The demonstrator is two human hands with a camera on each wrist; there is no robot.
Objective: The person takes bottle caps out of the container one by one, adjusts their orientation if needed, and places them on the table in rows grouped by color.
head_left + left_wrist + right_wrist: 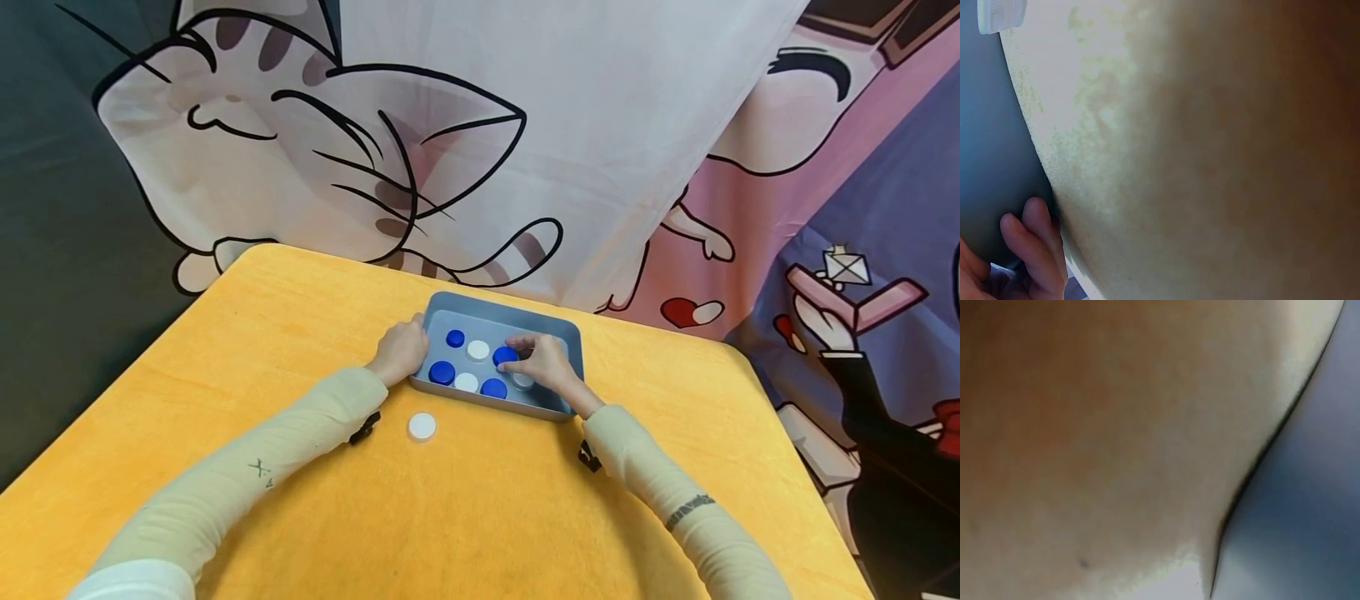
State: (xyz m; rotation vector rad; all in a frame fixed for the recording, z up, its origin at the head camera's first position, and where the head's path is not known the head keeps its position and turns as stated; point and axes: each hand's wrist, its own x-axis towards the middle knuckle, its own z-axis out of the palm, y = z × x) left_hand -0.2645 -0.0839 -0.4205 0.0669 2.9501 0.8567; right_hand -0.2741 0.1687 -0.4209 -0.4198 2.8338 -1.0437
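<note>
A grey-blue rectangular tray (506,310) lies on the table with several blue and white round caps inside. My left hand (400,350) grips the tray at its left end; its fingers (1038,240) show against the tray wall in the left wrist view. Over the tray's right half, my right hand (547,363) pinches a blue cap (505,356) between thumb and fingers. A white cap (522,381) sits partly hidden under that hand. To its left are a white cap (477,350) and a small blue cap (455,338). Along the front wall are a larger blue cap (442,372), a white cap (466,382) and another blue cap (493,389).
One more white cap (422,427) lies on the yellow table (480,508) just in front of the tray, near the left wrist. A cartoon-printed curtain (615,108) hangs behind the table's back edge. The right wrist view is mostly filled by blurred skin.
</note>
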